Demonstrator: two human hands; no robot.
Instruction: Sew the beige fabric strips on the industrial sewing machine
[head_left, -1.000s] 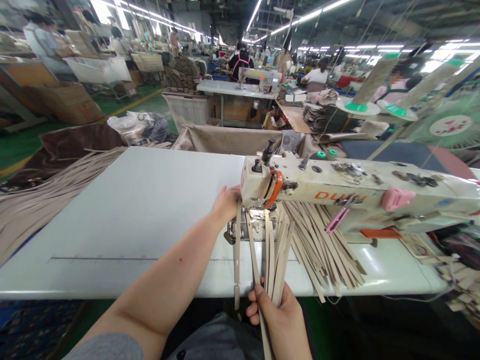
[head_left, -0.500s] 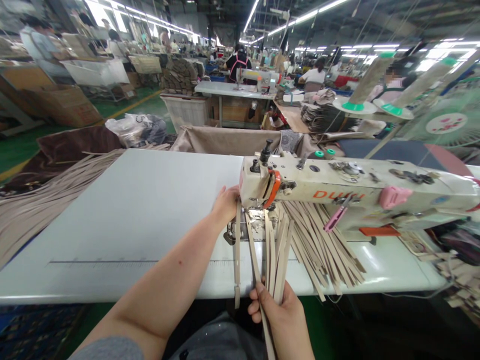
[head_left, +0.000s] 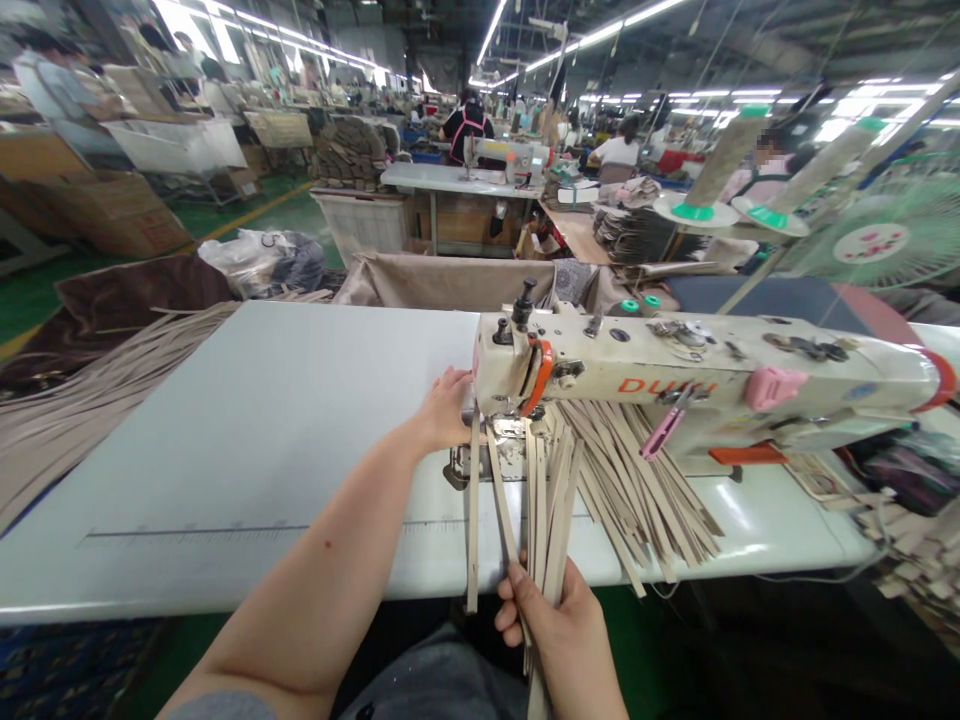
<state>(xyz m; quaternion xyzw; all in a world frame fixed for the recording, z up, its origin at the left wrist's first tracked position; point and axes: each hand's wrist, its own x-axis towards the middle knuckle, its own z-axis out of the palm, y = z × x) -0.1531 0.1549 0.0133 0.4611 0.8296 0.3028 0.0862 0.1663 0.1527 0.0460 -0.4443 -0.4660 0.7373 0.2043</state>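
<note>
My right hand (head_left: 559,625) is closed around several narrow beige fabric strips (head_left: 551,520) below the table's front edge, the thumb pressing on one strip. Their upper ends lie at the needle plate (head_left: 510,428) of the sewing machine (head_left: 675,365). My left hand (head_left: 444,410) reaches to the left side of the machine head. Its visible fingers are stretched out and apart, with the tips partly hidden behind the head. Close beside them, a single strip (head_left: 473,520) hangs down over the table edge.
A fan of loose strips (head_left: 645,490) lies under the machine arm. More strips (head_left: 97,390) are heaped left of the white table (head_left: 300,400). Pink thread snips (head_left: 664,432) hang on the machine. Behind stand thread cones (head_left: 720,165), a green fan (head_left: 892,235) and a cloth-lined bin (head_left: 450,280).
The view has shifted slightly, so the machine sits a little farther left. My left hand's fingers look more spread beside the machine head. My right hand keeps its hold on the strips.
</note>
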